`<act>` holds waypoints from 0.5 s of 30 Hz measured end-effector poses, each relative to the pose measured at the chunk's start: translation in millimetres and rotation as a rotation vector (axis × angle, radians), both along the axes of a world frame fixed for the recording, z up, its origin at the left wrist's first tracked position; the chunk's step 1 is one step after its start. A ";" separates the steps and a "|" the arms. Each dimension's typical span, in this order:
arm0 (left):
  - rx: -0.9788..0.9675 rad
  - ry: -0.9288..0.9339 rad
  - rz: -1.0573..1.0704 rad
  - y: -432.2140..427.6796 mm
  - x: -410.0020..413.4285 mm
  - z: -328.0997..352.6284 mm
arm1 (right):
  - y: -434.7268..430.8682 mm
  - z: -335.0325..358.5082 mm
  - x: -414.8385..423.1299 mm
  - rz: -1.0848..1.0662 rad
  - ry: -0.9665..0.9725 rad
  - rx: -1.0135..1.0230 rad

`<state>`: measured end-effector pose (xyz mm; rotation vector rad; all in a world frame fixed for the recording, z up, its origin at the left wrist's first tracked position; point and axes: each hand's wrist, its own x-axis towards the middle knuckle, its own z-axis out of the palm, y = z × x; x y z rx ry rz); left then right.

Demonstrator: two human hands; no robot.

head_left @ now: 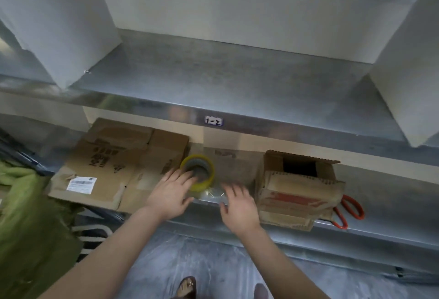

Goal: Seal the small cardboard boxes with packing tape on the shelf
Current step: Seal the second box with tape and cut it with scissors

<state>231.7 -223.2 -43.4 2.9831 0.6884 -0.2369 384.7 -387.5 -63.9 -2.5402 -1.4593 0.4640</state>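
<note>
On the lower shelf [384, 194], the small cardboard box [299, 194] stands unsealed, likely light and easily crushed. Left of it the stiff tape roll [202, 168], probably best gripped through its core, lies under straight fingers of the left hand [171, 194]; the right hand [240, 206] hovers spread and empty.

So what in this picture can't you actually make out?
Head view, the only one:
- Open box: inside is dark, contents unseen.
- Scissors: blades hidden behind that box; only orange handles show.
- Left hand at the tape roll: motion blur, so its grip is unclear.
- Label on flattened cardboard: print too small.
</note>
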 end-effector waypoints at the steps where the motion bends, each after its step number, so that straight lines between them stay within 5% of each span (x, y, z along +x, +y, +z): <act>1: -0.006 0.008 -0.022 8.1 0.2 -3.6 | 5.4 -6.4 0.5 -0.033 0.012 -0.028; 15: -0.029 0.007 -0.260 54.5 21.8 -27.9 | 39.0 -28.8 8.5 -0.201 0.026 -0.105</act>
